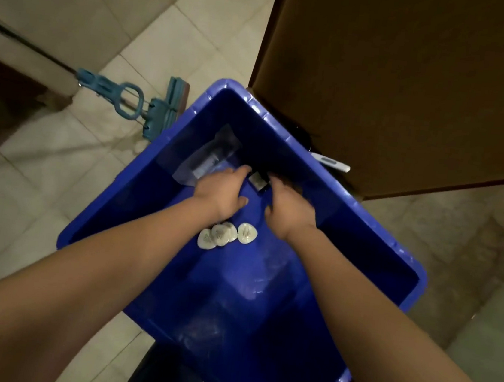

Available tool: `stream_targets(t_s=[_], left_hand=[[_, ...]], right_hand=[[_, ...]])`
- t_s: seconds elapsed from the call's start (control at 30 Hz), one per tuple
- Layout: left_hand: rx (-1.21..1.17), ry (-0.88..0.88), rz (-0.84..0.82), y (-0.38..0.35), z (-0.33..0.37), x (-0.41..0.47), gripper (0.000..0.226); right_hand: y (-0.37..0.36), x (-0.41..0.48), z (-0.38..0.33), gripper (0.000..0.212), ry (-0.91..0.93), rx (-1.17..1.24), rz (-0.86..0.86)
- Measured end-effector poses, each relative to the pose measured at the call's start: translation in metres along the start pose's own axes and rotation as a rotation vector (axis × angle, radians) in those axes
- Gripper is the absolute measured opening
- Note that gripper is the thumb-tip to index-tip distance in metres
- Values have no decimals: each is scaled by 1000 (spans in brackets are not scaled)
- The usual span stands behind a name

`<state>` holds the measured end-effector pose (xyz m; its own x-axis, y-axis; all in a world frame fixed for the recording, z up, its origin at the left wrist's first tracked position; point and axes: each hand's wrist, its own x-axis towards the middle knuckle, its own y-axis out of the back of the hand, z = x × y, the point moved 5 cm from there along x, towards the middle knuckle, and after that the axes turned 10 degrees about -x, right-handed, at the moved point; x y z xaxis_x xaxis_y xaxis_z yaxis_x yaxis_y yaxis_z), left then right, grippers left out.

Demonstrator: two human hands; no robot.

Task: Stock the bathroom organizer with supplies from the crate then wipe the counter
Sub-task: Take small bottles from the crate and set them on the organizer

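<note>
Blue crate (137,196) held the supplies. L hand (222,190) fingers straight, apart, over clear packet (207,157). R hand (289,207) curled, grip can't tell. Small dark pack (258,181) lay btwn them by far wall. Risk: dim light, a fumbled two-hand pinch could drop it back.

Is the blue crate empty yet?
No: several small white packets and a clear plastic pouch lie inside the blue crate.

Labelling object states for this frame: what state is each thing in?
blue crate: lidless, supplies inside.
clear packet: lying against crate's far wall.
small dark item: between both hands' fingertips.
white sachets: four, loose on crate floor.
left hand: fingers straight, beside packet.
right hand: reaching in, grip unclear.
mop: head on floor tiles.
</note>
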<state>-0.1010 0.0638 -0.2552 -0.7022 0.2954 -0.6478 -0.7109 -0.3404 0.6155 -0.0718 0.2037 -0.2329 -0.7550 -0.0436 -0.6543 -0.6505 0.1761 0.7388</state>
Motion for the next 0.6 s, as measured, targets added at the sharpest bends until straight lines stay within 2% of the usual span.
stream_targets(t_s=[0.23,0.37,0.6], left_hand=[[-28,-5,5,-18,-6,15,56],[-91,-13,32,-24,-5,12,42],[-229,17,2,-39,-8,-1,33]], right_hand=[[-23,15,0,72,-30,99,65],[-35,19,-2,66,-59,138,30],[-54,19,-2,64,-85,296,-35]])
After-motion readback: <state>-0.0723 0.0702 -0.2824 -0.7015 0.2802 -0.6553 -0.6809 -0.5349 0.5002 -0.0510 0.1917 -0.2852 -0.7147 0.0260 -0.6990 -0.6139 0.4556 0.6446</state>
